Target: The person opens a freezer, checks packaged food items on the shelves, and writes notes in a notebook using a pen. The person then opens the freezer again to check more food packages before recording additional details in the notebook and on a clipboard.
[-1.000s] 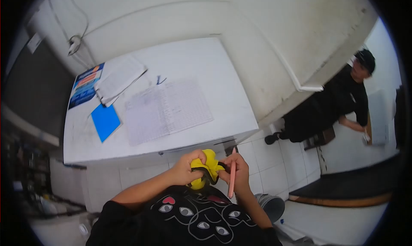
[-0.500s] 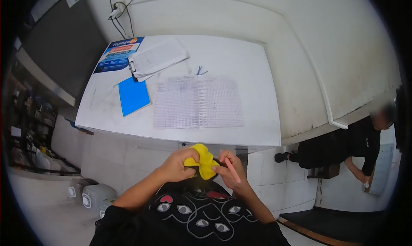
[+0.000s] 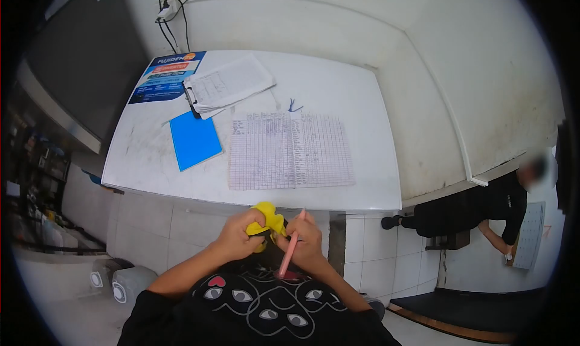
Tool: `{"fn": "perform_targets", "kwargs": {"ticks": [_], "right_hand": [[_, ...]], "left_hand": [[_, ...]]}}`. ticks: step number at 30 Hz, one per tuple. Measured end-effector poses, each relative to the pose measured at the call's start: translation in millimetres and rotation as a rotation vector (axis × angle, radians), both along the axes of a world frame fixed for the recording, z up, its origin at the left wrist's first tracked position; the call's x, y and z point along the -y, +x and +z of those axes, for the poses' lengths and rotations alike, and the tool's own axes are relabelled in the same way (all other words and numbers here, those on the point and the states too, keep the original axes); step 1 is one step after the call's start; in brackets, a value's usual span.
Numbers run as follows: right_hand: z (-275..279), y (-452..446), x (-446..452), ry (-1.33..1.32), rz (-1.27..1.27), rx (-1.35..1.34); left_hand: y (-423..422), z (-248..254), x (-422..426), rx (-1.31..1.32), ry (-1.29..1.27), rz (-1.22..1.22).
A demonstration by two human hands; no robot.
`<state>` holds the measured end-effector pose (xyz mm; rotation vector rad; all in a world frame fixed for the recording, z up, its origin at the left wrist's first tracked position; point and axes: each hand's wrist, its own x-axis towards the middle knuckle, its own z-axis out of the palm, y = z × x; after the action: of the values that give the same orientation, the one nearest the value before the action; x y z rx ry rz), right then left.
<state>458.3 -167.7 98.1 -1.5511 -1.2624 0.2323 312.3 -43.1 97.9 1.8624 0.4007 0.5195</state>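
Note:
My left hand (image 3: 238,234) is closed on a bunched yellow cloth (image 3: 266,218) with a dark edge, held in front of my chest. My right hand (image 3: 307,242) meets the cloth from the other side, its fingers closed, and also holds a pink pen-like stick (image 3: 290,249) that slants down toward my shirt. Beyond my hands, on the white surface (image 3: 373,147), an open gridded notebook (image 3: 291,153) lies flat. To its left are a blue booklet (image 3: 195,140) and a clipboard with papers (image 3: 232,86).
A person (image 3: 477,204) in black is at the right, one hand at a board (image 3: 529,237) on the wall. Grey-white containers (image 3: 134,284) stand on the floor at lower left, near dark shelves (image 3: 36,183). A plug with cables (image 3: 169,9) is on the back wall.
The view has swung so that the white surface sits farther right than a second ago. My hands still hold the cloth, now more bunched, and the pink stick's tilt has changed.

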Motion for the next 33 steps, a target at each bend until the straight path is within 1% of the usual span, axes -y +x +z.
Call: {"fn": "perform_targets", "kwargs": {"ticks": [4,7,9,10,11,13,14,16,19,20,23,24,27,28,31,33], "right_hand": [[-6,7,-4,-0.024,0.019,-0.026],[-9,21,-5,0.001,0.001,-0.107],[-21,46,3,-0.071,-0.059,-0.308],[-25,59,6,-0.105,-0.092,-0.409],[-23,72,8,-0.058,-0.103,-0.384],[-16,102,11,0.036,-0.129,-0.333],[-14,115,13,0.044,-0.156,-0.372],[-13,138,14,0.055,-0.207,-0.450],[-4,162,11,0.045,-0.257,-0.450],[-10,171,10,-0.003,-0.285,-0.501],[-51,188,6,-0.108,-0.370,-0.119],[-61,186,8,-0.225,-0.415,-0.060],[-74,176,11,-0.424,-0.355,0.142],[-75,165,10,-0.504,-0.395,0.155],[-86,150,7,-0.598,-0.433,0.159],[-95,148,4,-0.594,-0.475,0.178]], "left_hand": [[-7,-4,-11,-0.035,0.070,0.069],[-5,-8,-28,0.023,0.243,0.254],[-13,-8,-51,-0.069,0.165,0.432],[-20,-11,-65,-0.065,0.217,0.552],[-26,-14,-79,-0.061,0.271,0.669],[-40,-13,-101,-0.201,0.630,0.794],[-42,-16,-108,-0.254,0.668,0.841],[-42,-29,-120,-0.366,0.740,0.937],[-40,-80,-131,-0.420,0.675,0.958],[-36,-93,-130,-0.454,0.697,0.968],[-23,-108,-125,-0.548,0.742,1.006],[-21,-110,-125,-0.574,0.742,1.022],[-17,-109,-124,-0.589,0.789,1.044],[-17,-109,-124,-0.582,0.814,1.046],[-19,-111,-125,-0.576,0.777,1.027],[-21,-113,-125,-0.551,0.819,1.013]]}}
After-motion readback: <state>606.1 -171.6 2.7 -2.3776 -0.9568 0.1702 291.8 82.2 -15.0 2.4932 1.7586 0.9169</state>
